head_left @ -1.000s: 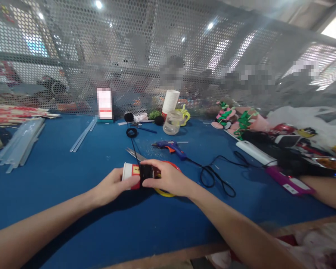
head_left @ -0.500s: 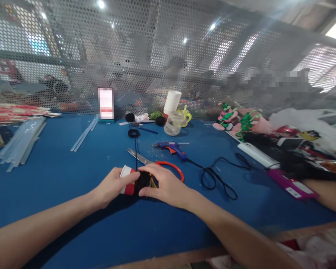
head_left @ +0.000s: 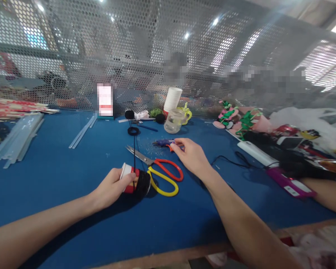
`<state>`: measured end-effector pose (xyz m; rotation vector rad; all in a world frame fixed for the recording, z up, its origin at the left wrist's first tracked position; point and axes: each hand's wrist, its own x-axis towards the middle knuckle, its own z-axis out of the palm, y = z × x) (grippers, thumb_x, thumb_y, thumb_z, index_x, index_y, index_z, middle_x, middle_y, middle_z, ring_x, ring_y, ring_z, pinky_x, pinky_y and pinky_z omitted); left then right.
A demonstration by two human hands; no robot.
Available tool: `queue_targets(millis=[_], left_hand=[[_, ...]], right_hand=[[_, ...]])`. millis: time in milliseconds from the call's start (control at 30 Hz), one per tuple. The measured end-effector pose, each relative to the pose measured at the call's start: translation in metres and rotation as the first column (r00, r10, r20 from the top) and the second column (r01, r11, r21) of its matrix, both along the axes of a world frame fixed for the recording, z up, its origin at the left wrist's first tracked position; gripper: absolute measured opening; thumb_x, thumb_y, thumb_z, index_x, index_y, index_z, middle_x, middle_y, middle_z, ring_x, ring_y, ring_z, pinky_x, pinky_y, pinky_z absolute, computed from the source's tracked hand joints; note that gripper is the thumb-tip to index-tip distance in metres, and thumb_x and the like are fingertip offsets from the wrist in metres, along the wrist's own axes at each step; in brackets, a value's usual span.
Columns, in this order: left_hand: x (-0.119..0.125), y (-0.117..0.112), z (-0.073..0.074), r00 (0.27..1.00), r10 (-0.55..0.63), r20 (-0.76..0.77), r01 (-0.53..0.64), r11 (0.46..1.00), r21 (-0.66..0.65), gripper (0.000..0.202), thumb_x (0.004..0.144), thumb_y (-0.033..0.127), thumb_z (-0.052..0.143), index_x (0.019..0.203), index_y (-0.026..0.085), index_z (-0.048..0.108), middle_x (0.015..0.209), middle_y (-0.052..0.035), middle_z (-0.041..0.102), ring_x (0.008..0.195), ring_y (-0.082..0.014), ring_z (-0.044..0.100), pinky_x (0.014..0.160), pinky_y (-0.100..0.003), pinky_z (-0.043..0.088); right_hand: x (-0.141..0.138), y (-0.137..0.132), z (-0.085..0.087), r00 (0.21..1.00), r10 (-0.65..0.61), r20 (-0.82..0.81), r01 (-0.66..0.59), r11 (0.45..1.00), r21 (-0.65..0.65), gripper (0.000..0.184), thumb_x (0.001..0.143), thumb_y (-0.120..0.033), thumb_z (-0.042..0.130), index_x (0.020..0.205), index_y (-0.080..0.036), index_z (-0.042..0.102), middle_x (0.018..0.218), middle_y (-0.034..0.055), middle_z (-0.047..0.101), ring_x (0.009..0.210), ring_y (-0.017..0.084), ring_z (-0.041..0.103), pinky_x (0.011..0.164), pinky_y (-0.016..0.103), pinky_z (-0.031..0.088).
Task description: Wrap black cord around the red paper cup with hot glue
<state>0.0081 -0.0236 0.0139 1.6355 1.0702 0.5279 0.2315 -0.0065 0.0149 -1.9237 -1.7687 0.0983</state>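
Note:
My left hand (head_left: 112,186) grips a red and white paper cup (head_left: 128,177) lying on its side, its lower part wrapped in black cord (head_left: 142,184). A black strand runs from the cup up to a small coil (head_left: 133,131). My right hand (head_left: 192,155) has reached across to the blue glue gun (head_left: 168,143), and its fingers curl over the handle. Scissors with one red and one yellow loop (head_left: 164,175) lie between my two hands, beside the cup.
Blue table (head_left: 58,179) with a metal mesh screen behind. Clear glue sticks (head_left: 18,140) lie at the left, a stack of white cups (head_left: 172,100) and a glass mug (head_left: 174,121) at the back. Craft clutter, a white power strip (head_left: 253,153) and another person's forearm (head_left: 324,192) fill the right.
My right hand left the cup and moved up and right onto the glue gun, uncovering the scissors. The left hand still grips the cup.

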Motion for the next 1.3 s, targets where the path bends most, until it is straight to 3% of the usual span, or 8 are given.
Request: queue_targets(millis=[267,400,533,667,733,800,1000,1300], left_hand=[[-0.004,0.004,-0.004,0.996,-0.009,-0.086,0.019,0.993,0.116,0.028,0.073,0.036,0.033,0.053,0.016,0.034,0.052,0.0047,0.024,0.049,-0.0079,0.022,0.045,-0.021,0.018],[-0.007,0.004,-0.007,0.992,-0.011,-0.126,0.034,0.983,0.178,0.029,0.074,0.037,0.032,0.053,0.017,0.031,0.052,0.0048,0.022,0.048,-0.0079,0.020,0.044,-0.022,0.017],[-0.007,0.005,-0.004,0.990,0.000,-0.141,0.028,0.980,0.197,0.029,0.074,0.036,0.032,0.052,0.018,0.029,0.051,0.0051,0.022,0.048,-0.0077,0.020,0.044,-0.022,0.017],[-0.006,0.010,-0.002,0.987,0.075,-0.143,-0.048,0.981,0.189,0.028,0.073,0.035,0.033,0.051,0.018,0.030,0.049,0.0053,0.024,0.046,-0.0076,0.022,0.043,-0.022,0.018],[-0.007,0.013,-0.002,0.984,0.111,-0.138,-0.084,0.979,0.187,0.027,0.072,0.035,0.033,0.051,0.018,0.030,0.049,0.0053,0.024,0.046,-0.0076,0.023,0.043,-0.022,0.018],[-0.007,0.015,-0.002,0.982,0.133,-0.133,-0.108,0.977,0.183,0.027,0.072,0.035,0.033,0.052,0.018,0.031,0.048,0.0054,0.024,0.045,-0.0076,0.022,0.043,-0.022,0.017],[-0.006,0.019,-0.002,0.983,0.157,-0.091,-0.145,0.981,0.127,0.027,0.071,0.035,0.034,0.051,0.017,0.033,0.047,0.0058,0.025,0.044,-0.0069,0.023,0.041,-0.021,0.018],[-0.003,0.019,0.001,0.988,0.145,-0.058,-0.139,0.985,0.100,0.027,0.070,0.036,0.035,0.051,0.017,0.034,0.046,0.0063,0.026,0.043,-0.0071,0.023,0.041,-0.020,0.019]], right_hand=[[0.020,0.035,-0.035,0.994,-0.090,0.062,0.099,0.982,-0.158,0.025,0.066,-0.021,0.054,0.088,-0.008,0.055,0.093,0.0173,0.056,0.095,0.026,0.048,0.077,0.034,0.035],[0.025,0.036,-0.030,0.993,-0.117,-0.003,0.114,0.974,-0.197,0.019,0.064,-0.016,0.054,0.082,-0.010,0.056,0.085,0.0165,0.059,0.086,0.027,0.054,0.071,0.033,0.038],[0.022,0.026,-0.011,0.981,-0.153,-0.120,0.134,0.980,-0.150,0.034,0.067,-0.015,0.048,0.100,-0.007,0.046,0.091,0.0169,0.058,0.081,0.024,0.056,0.068,0.033,0.040],[0.010,0.002,0.012,0.955,0.005,-0.296,-0.035,0.995,-0.099,0.034,0.070,-0.024,0.049,0.101,-0.013,0.045,0.087,0.0070,0.060,0.070,0.014,0.058,0.061,0.025,0.044],[0.002,-0.012,0.020,0.860,0.147,-0.489,-0.230,0.966,-0.115,0.026,0.069,-0.031,0.050,0.086,-0.011,0.052,0.072,0.0060,0.061,0.060,0.014,0.057,0.056,0.025,0.045],[-0.007,-0.025,0.024,0.793,0.218,-0.568,-0.326,0.941,-0.093,0.025,0.068,-0.035,0.051,0.077,-0.012,0.054,0.064,0.0048,0.060,0.055,0.013,0.057,0.053,0.025,0.046],[-0.031,-0.050,0.032,0.816,0.264,-0.514,-0.388,0.910,-0.149,0.018,0.071,-0.031,0.048,0.073,-0.016,0.055,0.042,-0.0033,0.048,0.036,0.009,0.046,0.037,0.020,0.039],[-0.037,-0.056,0.029,0.887,0.374,-0.271,-0.411,0.907,-0.094,0.022,0.073,-0.031,0.045,0.053,-0.021,0.048,0.042,-0.0030,0.047,0.042,0.012,0.045,0.045,0.025,0.038]])
